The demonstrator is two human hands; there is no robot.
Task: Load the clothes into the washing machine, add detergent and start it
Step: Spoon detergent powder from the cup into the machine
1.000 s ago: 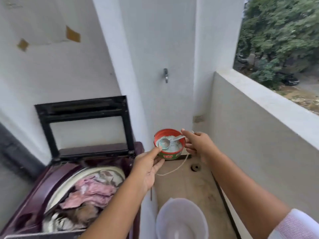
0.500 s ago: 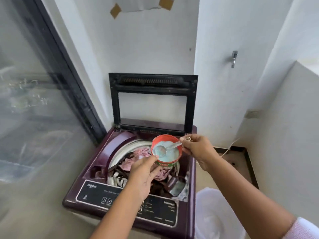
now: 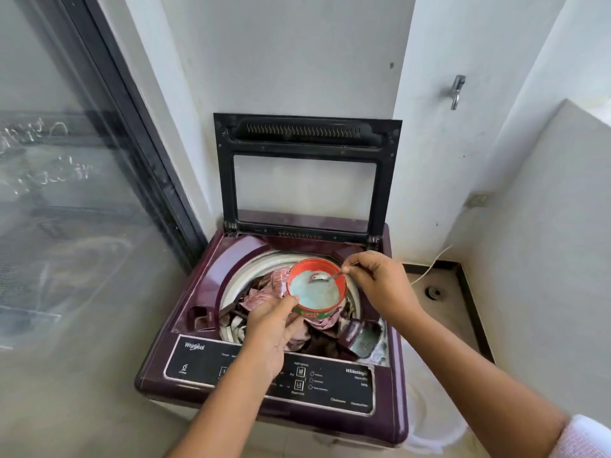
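**Detergent tub held over open drum, spoon in powder**

Red round detergent tub (image 3: 316, 288) hanging above the open drum of the washing machine (image 3: 211, 272), slightly right of drum centre. Pale blue-white detergent powder (image 3: 310, 290) filling most of the tub. Green-and-red label band along the near lower side.

Left hand (image 3: 271, 335) gripping the tub from the near-left: thumb pressed on the rim, remaining fingers curled under the base, mostly hidden. Closed on the tub, not spread.

Small metal spoon (image 3: 325, 277) with bowl lying in the powder near the far-right rim, handle angled up and right. Right hand (image 3: 380, 285) pinching the handle tip between thumb and forefinger (image 3: 355, 259); other fingers folded loosely into the palm. Pink-white sleeve cuff (image 3: 582, 438) at bottom right.

Clothes (image 3: 261, 297) below the tub, pink, striped and dark pieces piled inside the white drum ring. Open detergent drawer pocket (image 3: 365, 338) at the near-right corner of the top deck, greyish residue inside.

Lid (image 3: 307, 173) standing upright against the back wall, black frame with clear pane. Control panel (image 3: 198, 358) along the near edge, partly covered by the left forearm.

Glass sliding door (image 3: 66, 193) to the left. Wall tap (image 3: 457, 91) up right. White bucket (image 3: 433, 418) on the floor right of the machine, floor drain (image 3: 434, 291) beyond it.
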